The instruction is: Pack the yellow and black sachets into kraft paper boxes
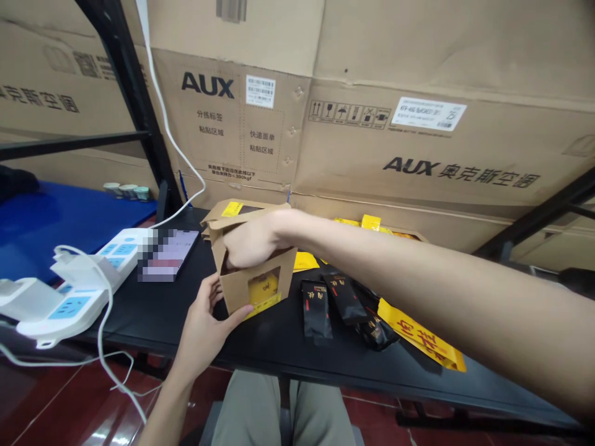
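Brown cardboard forms the open box (237, 292), which stands on the black table (274, 347) in the head view, between the phone (179, 253) and the black packets (317, 310). The left hand (202, 328) grips it at its lower left, the thumb across the front and the other fingers round the side, clamped on the cardboard. The right hand (251, 240) reaches in through the open top; its fingertips are hidden inside, so I cannot tell whether they are apart, together or closed on anything. The step in hand looks like work inside the box, either placing or arranging contents, while the left hand steadies it. The next move, I judge, calls for keeping that side grip firm and bringing the right wrist clear of the raised flaps without bending them. A yellow packet (423, 337) lies beside the black packets, outside the box
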Demonstrator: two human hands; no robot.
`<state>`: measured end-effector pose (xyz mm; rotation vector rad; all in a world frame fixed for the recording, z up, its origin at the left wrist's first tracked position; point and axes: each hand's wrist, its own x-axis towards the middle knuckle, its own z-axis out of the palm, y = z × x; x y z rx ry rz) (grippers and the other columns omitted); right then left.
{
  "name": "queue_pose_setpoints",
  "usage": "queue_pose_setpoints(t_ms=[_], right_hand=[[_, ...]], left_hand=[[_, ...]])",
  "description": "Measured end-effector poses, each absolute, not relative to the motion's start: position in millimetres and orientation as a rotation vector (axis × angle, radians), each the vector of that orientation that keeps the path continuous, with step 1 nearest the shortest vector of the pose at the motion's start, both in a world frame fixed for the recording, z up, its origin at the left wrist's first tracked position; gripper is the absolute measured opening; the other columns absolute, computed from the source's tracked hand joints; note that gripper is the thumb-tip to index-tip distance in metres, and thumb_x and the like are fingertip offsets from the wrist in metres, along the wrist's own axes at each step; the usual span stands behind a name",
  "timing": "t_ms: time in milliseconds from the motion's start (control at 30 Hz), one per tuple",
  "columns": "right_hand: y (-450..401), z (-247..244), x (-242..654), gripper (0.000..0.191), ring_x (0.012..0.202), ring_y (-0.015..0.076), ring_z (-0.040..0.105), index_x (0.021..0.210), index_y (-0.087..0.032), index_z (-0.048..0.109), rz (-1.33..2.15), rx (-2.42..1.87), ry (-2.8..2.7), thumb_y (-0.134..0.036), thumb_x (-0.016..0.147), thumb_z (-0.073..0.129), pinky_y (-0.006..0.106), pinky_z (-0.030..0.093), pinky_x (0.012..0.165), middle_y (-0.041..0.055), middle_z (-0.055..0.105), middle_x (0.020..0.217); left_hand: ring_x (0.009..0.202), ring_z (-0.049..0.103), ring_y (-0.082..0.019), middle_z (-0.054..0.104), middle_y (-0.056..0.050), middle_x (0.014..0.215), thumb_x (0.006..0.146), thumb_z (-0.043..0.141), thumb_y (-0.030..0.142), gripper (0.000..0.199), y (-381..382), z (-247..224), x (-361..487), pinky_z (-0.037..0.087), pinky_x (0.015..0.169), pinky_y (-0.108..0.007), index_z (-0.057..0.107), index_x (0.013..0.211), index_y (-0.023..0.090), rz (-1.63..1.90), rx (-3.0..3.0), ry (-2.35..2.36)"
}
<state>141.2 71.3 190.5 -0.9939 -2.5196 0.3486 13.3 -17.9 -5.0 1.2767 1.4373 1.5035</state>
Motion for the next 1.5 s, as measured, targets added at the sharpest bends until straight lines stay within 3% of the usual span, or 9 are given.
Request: queue_pose_setpoints(t_ms=[267,367,467,600,867,1067,1233,1367,1500], right_hand=[[77.3,217.3,235.9,0.029,0.085,0.0135,0.072,0.096,-0.019,0.074,0.472,-1.025,-2.472,-0.03,0.102,0.048,0.029,0.057,0.085,0.0043,0.078,0.093],[95.5,174.7,273.1,0.031,0.093,0.0188,0.073,0.1,-0.016,0.074,0.231,-1.376,-2.299,-0.025,0.103,0.045,0.033,0.054,0.09,0.0086,0.079,0.1],[110.2,112.9,302.7,0.032,0.118,0.0269,0.07,0.118,-0.011,0.072,0.07,-1.703,-2.266,-0.022,0.102,0.046,0.038,0.051,0.104,0.0166,0.075,0.125],[116.8,59.1,322.0,0.045,0.135,0.0336,0.058,0.14,-0.005,0.063,-0.006,-1.759,-2.321,-0.026,0.104,0.048,0.043,0.042,0.119,0.0201,0.064,0.144],[114.3,48.0,329.1,0.042,0.125,0.03,0.064,0.136,-0.01,0.069,0.055,-1.721,-2.312,-0.022,0.101,0.05,0.038,0.048,0.113,0.0169,0.067,0.13],[108.4,47.1,333.7,0.039,0.084,0.0214,0.067,0.121,-0.022,0.08,-0.013,-1.701,-1.998,-0.035,0.102,0.049,0.034,0.055,0.076,0.0131,0.066,0.111],[112.0,46.1,339.6,0.042,0.079,0.0228,0.072,0.112,-0.015,0.081,0.312,-1.47,-1.56,-0.046,0.096,0.058,0.037,0.057,0.086,0.0075,0.072,0.081],[114.1,47.1,342.2,0.045,0.082,0.0274,0.078,0.102,-0.014,0.076,0.643,-1.314,-1.209,-0.055,0.084,0.068,0.041,0.062,0.086,0.0082,0.078,0.084],[113.9,52.8,343.2,0.035,0.084,0.0267,0.079,0.094,-0.016,0.075,0.767,-1.194,-1.094,-0.047,0.079,0.074,0.042,0.065,0.087,0.0096,0.08,0.088]], left_hand=[[0.129,0.068,-0.032,0.07,-0.012,0.137,0.07,0.091,0.044,0.075,-17.0,-6.4,12.7,0.058,0.108,-0.047,0.055,0.133,0.025,1.512,1.257,1.438],[0.128,0.069,-0.032,0.07,-0.012,0.138,0.069,0.092,0.043,0.075,-17.0,-7.1,12.7,0.059,0.106,-0.048,0.056,0.133,0.025,1.514,1.243,1.447],[0.126,0.071,-0.032,0.071,-0.012,0.136,0.069,0.092,0.044,0.073,-18.0,-7.5,13.4,0.06,0.106,-0.047,0.057,0.13,0.025,1.515,1.228,1.466],[0.122,0.073,-0.032,0.074,-0.012,0.13,0.068,0.092,0.045,0.069,-19.8,-6.9,14.7,0.062,0.103,-0.048,0.057,0.123,0.024,1.492,1.183,1.509],[0.123,0.073,-0.036,0.075,-0.011,0.128,0.06,0.095,0.043,0.077,-20.2,5.0,22.9,0.064,0.101,-0.05,0.057,0.125,0.025,1.525,1.057,1.591],[0.121,0.073,-0.039,0.076,-0.01,0.125,0.055,0.096,0.041,0.074,-20.5,6.6,24.8,0.062,0.104,-0.055,0.06,0.117,0.026,1.519,0.97,1.68],[0.125,0.071,-0.041,0.077,-0.01,0.125,0.051,0.097,0.041,0.073,-20.2,7.4,26.1,0.059,0.109,-0.059,0.061,0.112,0.026,1.53,0.949,1.707],[0.122,0.072,-0.04,0.078,-0.009,0.123,0.052,0.097,0.041,0.073,-19.9,7.5,26.3,0.059,0.109,-0.058,0.061,0.115,0.027,1.532,0.925,1.713],[0.12,0.074,-0.039,0.078,-0.009,0.123,0.055,0.096,0.042,0.073,-20.1,5.0,24.5,0.061,0.107,-0.056,0.061,0.117,0.028,1.527,0.954,1.712]])
